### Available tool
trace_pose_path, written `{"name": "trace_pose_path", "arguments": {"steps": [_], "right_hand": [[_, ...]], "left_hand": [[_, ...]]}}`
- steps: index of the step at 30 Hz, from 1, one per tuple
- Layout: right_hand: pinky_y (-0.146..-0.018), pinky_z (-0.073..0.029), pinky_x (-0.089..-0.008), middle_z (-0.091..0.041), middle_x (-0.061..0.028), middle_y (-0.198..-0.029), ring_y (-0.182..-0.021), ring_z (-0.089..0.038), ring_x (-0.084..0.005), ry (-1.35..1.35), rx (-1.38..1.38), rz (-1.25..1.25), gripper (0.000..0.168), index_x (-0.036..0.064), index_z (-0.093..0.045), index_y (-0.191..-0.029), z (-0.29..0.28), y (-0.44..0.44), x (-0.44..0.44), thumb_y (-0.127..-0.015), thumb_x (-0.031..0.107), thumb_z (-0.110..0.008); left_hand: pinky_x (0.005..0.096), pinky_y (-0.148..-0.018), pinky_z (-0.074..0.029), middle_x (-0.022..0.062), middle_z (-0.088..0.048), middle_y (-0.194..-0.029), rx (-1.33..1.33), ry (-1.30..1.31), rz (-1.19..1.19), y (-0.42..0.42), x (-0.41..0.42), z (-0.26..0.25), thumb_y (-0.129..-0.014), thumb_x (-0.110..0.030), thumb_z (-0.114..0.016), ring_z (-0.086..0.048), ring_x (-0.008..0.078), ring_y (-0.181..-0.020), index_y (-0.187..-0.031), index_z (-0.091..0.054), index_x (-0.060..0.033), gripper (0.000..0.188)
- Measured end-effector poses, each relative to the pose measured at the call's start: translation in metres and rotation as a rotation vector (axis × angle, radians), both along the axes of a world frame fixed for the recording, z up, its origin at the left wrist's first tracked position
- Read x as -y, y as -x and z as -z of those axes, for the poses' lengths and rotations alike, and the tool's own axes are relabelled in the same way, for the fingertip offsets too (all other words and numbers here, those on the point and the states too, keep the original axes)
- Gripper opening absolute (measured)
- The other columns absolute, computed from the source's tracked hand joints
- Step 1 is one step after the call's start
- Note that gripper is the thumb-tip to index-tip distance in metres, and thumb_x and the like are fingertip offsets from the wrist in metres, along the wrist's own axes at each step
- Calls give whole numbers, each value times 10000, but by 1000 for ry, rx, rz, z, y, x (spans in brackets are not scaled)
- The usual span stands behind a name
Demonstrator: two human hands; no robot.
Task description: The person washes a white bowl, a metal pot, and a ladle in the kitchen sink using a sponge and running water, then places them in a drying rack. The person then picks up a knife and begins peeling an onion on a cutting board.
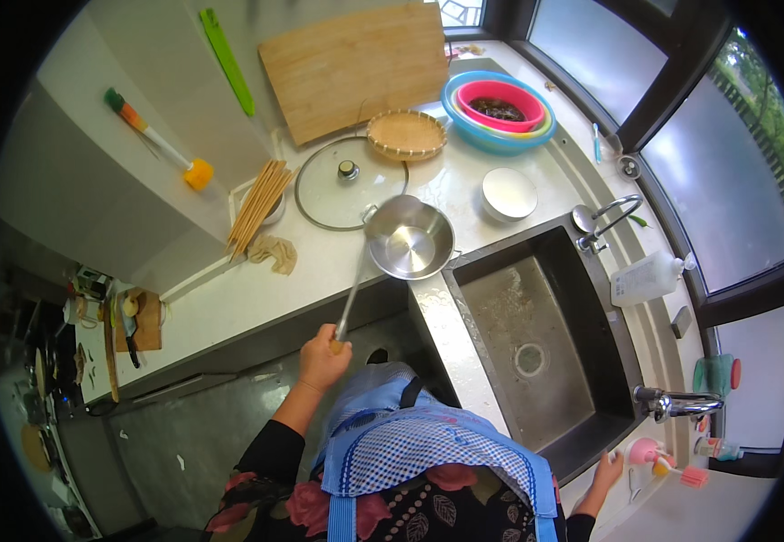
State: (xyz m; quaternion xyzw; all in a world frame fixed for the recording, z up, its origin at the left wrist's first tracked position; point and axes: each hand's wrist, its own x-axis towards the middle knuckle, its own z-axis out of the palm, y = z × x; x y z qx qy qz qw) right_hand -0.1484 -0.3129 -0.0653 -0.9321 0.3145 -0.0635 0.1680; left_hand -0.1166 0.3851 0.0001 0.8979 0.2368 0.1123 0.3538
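Observation:
My left hand (325, 358) grips the handle of a long metal utensil (351, 302). The utensil's far end is blurred at the left rim of a stainless steel pot (411, 249), so its shape cannot be told. The pot looks empty and stands at the counter's edge, beside the sink's upper left corner. Behind it lies a glass lid (324, 186) with a knob. At the lower right, my right hand (609, 470) is over the counter near the sink's corner, its fingers apart and nothing visible in it. Close to it are a pink round item (642, 450) and a pink brush (693, 477).
A dark sink (524, 339) with two faucets takes up the right side. A white bowl (509, 194), a wicker tray (406, 134), nested basins (498, 139) and a leaning wooden board (358, 68) stand behind. Wooden sticks (260, 206), a crumpled cloth (275, 253) and a knife (130, 332) lie left.

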Motion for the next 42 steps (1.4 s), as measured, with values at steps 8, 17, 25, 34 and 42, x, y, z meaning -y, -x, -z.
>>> {"name": "trace_pose_path", "arguments": {"steps": [8,17,25,34,42], "right_hand": [[-700,-488,-284,-668,-109,-882,-770,-623,-158,-655,-5,-908,519,45,-505,-1233,-76,-253,-397,-794,274,-658],[-431,-471,-306,-609,-106,-692,-482,-573,-181,-838,-505,-741,281,-25,-560,-1033,-11,-356,-528,-797,127,-578],[-893,-438,-289,-602,-134,-1149,-1048,-579,-189,-287,647,-694,376,24,-553,-1191,-77,-261,-393,-827,-50,-499],[-921,-436,-330,-563,-187,-1200,-1073,-574,-288,34,1040,-464,416,-39,-500,-1221,-98,-206,-277,-808,-86,-485],[-718,-487,-327,-647,-161,-923,-806,-630,-242,-511,349,-444,350,3,-568,-1117,-82,-247,-343,-787,46,-462]], "left_hand": [[441,-619,-471,183,-600,-722,-100,16,-92,-14,-69,13,-722,-223,-664,-597,386,-699,-933,-544,-51,297],[433,-556,-476,149,-608,-676,-68,-114,64,-36,-121,38,-725,-182,-661,-601,357,-602,-928,-549,-59,262],[436,-538,-469,137,-601,-652,-45,-159,156,-56,-155,48,-724,-148,-650,-592,341,-579,-926,-552,-63,240],[420,-533,-469,132,-593,-641,91,-204,181,-96,-117,42,-718,-133,-649,-589,334,-581,-922,-551,-68,235],[415,-560,-481,143,-596,-661,-20,-107,111,-81,-104,39,-724,-139,-649,-598,344,-603,-919,-541,-55,238]]}}
